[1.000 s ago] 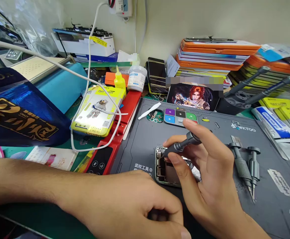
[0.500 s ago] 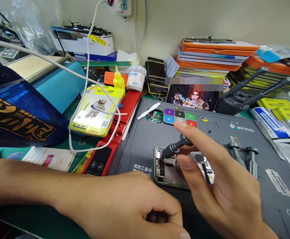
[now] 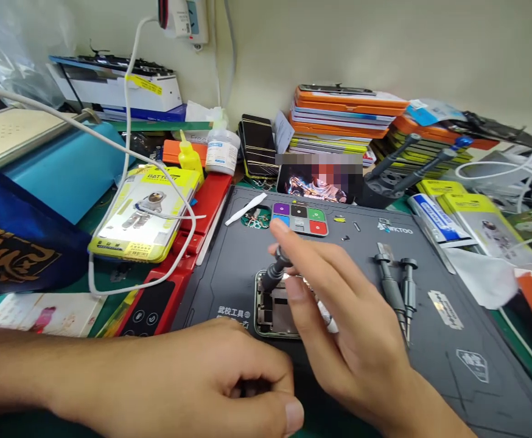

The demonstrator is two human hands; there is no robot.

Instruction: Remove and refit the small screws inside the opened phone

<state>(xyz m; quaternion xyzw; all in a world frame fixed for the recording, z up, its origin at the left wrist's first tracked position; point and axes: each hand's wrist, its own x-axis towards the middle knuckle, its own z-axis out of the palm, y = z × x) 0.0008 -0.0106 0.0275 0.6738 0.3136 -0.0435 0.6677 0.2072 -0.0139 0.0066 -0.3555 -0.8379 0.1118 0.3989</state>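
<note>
An opened smartphone (image 3: 280,315) lies on the dark grey work mat, its inner parts exposed. My right hand (image 3: 346,316) holds a short dark screwdriver (image 3: 273,275) over the phone's upper left corner. The index finger rests at the screwdriver's top end, and the thumb is beside it. The screwdriver's tip is too small to make out. My left hand (image 3: 202,374) lies in front of the phone with curled fingers; what they hold, if anything, is hidden. Much of the phone's right side is behind my right hand.
Two more screwdrivers (image 3: 391,292) lie on the mat (image 3: 448,365) to the right. Behind the phone are a coloured screw tray (image 3: 299,212), a white pry stick (image 3: 246,210) and a propped-up phone (image 3: 316,182). A white cable (image 3: 188,243) loops over a battery box (image 3: 142,213) at left.
The view has shifted, so the bench appears further left. The screwdriver in my right hand stands more upright over the same corner of the phone. My left hand stays curled.
</note>
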